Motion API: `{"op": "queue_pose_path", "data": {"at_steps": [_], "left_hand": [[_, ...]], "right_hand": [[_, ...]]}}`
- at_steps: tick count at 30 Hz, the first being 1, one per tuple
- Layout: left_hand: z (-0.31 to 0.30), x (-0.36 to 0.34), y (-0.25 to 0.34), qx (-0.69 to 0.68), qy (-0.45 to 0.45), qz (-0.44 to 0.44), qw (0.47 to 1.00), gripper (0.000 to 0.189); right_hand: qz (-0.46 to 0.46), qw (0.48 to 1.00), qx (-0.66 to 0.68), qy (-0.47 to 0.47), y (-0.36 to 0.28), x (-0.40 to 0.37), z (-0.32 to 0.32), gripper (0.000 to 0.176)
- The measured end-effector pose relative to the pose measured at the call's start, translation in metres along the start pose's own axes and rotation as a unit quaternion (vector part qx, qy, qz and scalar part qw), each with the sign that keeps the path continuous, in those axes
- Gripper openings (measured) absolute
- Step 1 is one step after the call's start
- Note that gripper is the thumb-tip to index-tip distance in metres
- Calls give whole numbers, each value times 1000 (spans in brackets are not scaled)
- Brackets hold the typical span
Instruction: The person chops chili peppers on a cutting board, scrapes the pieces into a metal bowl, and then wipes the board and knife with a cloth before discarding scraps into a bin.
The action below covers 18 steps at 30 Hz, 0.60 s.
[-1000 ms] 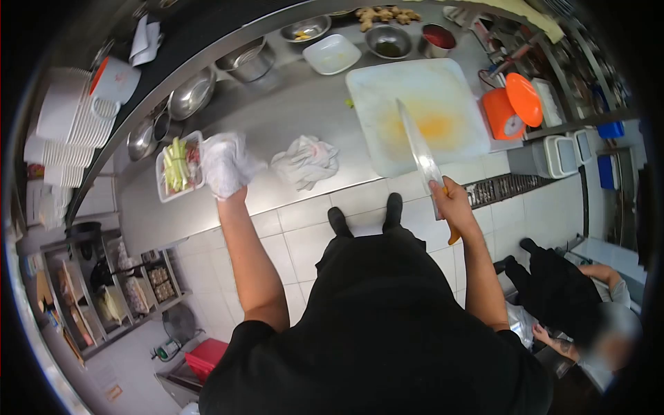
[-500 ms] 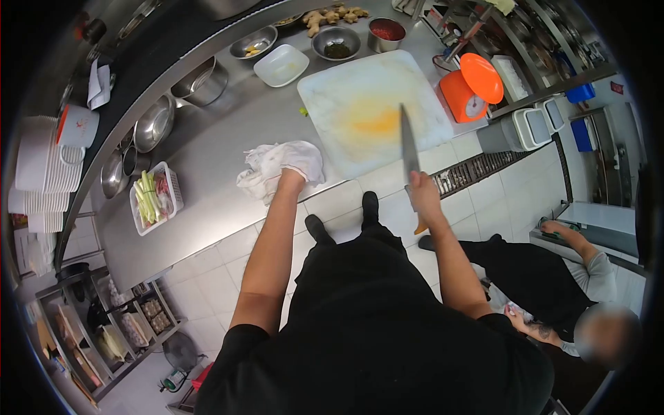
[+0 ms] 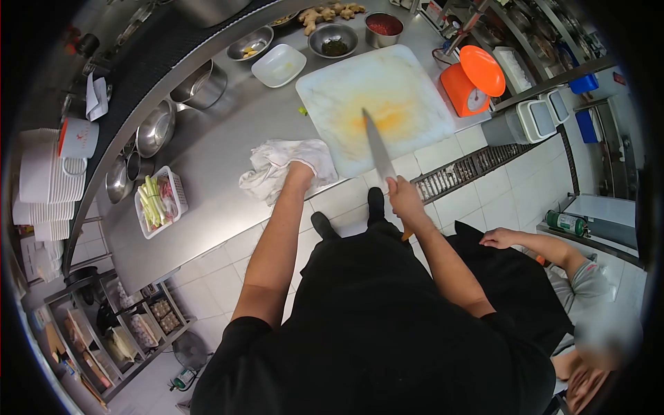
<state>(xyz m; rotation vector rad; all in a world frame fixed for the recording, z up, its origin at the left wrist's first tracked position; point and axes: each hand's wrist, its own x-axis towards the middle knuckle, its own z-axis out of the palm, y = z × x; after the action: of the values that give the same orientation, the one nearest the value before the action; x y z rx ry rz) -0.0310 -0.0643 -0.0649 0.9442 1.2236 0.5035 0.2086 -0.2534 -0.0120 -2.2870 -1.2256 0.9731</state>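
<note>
Fingers of right hand clasp knife; left hand lies half-buried in cloth.

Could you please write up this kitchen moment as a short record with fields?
Left hand: on the crumpled white cloth, grip hidden
Right hand: grips the long steel knife with orange handle
Blade: tip over the stained white cutting board
Surface: stainless steel counter
Nearby: orange kitchen scale; white basket of vegetables
Co-worker's hand: lower right
</note>
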Motion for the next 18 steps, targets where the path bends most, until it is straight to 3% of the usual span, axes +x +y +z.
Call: {"op": "queue_pose_path", "data": {"at_steps": [5, 8, 11, 14, 15, 16, 18], "left_hand": [[-10, 17, -24, -41, 23, 11, 999, 32], [3, 6, -7, -3, 59, 11, 998, 29], [8, -11, 27, -73, 39, -61, 995, 19], [-18, 11, -1, -300, -6, -45, 953, 11], [-36, 37, -32, -176, 2, 85, 981, 10], [-57, 75, -69, -47, 9, 215, 976, 10], [-41, 49, -31, -333, -15, 89, 939, 9]], "right_hand": [[-16, 997, 32, -67, -24, 0, 16, 44], [-42, 992, 32, -117, -38, -3, 16, 44], [-85, 984, 19, -153, -51, -3, 24, 44], [-94, 980, 29, -172, -59, -4, 14, 44], [-96, 979, 28, -178, -62, -5, 5, 44], [-98, 978, 28, -184, -65, -6, -3, 44], [-122, 977, 7, -177, -56, -4, -20, 44]]}}
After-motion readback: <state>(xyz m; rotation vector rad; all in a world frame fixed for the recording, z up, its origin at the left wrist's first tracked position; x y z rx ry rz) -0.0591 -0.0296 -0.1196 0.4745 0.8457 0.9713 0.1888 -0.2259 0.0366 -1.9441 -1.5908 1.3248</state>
